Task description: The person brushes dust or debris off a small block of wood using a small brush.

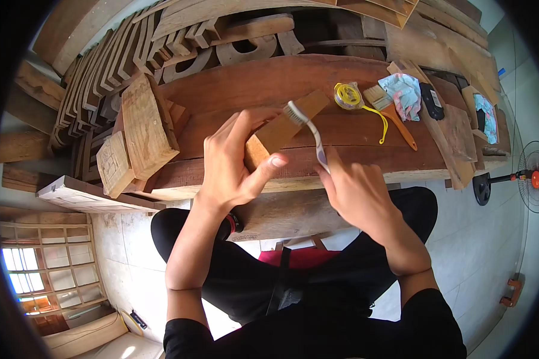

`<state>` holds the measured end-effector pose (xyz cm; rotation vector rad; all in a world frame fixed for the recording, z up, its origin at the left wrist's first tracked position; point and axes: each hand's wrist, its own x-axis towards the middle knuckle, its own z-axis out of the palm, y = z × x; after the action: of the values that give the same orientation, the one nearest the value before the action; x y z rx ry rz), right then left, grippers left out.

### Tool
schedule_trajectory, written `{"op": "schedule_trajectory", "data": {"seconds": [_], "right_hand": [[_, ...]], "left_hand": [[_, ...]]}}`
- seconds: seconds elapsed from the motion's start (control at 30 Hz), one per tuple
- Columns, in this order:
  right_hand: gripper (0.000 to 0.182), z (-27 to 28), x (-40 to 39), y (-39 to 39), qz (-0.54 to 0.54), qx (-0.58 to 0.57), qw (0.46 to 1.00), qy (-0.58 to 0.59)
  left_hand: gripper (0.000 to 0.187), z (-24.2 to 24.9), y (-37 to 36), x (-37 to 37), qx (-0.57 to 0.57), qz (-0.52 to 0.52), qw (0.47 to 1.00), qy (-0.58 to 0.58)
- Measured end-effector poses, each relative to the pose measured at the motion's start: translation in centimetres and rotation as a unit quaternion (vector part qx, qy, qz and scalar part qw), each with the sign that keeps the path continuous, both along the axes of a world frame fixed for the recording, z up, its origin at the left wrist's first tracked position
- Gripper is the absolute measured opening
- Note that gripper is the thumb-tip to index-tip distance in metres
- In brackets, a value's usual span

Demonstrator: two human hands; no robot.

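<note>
My right hand [365,191] is closed around the handle of a white and grey toothbrush [317,140]. The brush head, bristles facing down and left, lies over the upper face of a brown wooden block [288,127]. Around the near left end of that block is my left hand [230,161], its fingers along the far side and its thumb stretched across the front. The block sits at a slant over the reddish-brown wooden bench [221,90], and part of its left side is hidden behind my fingers.
On the bench to the right are a yellow tape measure [348,96], a flat paintbrush [392,113], a crumpled patterned cloth [403,94] and a black device [431,100]. Wooden blocks [147,128] stand at left. Cut wood pieces [111,66] line the back; a fan [530,178] stands right.
</note>
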<state>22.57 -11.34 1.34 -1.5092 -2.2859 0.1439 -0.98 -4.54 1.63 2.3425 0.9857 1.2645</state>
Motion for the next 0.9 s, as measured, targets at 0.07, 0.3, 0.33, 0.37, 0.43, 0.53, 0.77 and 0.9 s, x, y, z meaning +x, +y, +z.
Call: {"op": "schedule_trajectory", "data": {"seconds": [0.07, 0.3, 0.33, 0.37, 0.43, 0.53, 0.77, 0.9], "right_hand": [[0.026, 1.6, 0.1, -2.3, 0.035, -0.06, 0.998, 0.012], [0.026, 0.1, 0.5, -0.9, 0.032, -0.011, 0.999, 0.018], [0.025, 1.3, 0.2, -2.2, 0.053, -0.028, 0.998, 0.027], [0.025, 2.2, -0.2, -3.2, 0.074, -0.046, 0.995, 0.037], [0.028, 1.9, -0.3, -3.4, 0.081, -0.034, 0.996, 0.032], [0.028, -0.4, 0.7, 0.5, 0.004, 0.027, 1.0, 0.009], [0.028, 0.2, 0.6, -1.2, 0.066, -0.037, 0.996, 0.039], [0.027, 2.2, 0.1, -2.7, 0.061, -0.069, 0.995, 0.033]], "left_hand": [[0.068, 0.1, 0.1, -0.1, 0.0, 0.001, 1.0, 0.011], [0.068, -0.1, 0.3, 0.6, 0.016, 0.003, 1.0, -0.017], [0.068, 0.0, 0.4, 0.6, 0.022, -0.002, 1.0, -0.016], [0.068, 0.0, 0.6, 0.6, 0.028, -0.006, 0.999, -0.014], [0.068, -0.2, 0.2, 0.6, 0.029, -0.018, 0.999, -0.008], [0.067, -0.2, 0.4, 0.3, 0.019, -0.016, 1.0, -0.004], [0.066, 0.3, -0.1, -0.3, -0.027, -0.001, 0.999, 0.029], [0.067, 0.6, 0.1, 0.2, -0.019, -0.015, 0.999, -0.03]]}}
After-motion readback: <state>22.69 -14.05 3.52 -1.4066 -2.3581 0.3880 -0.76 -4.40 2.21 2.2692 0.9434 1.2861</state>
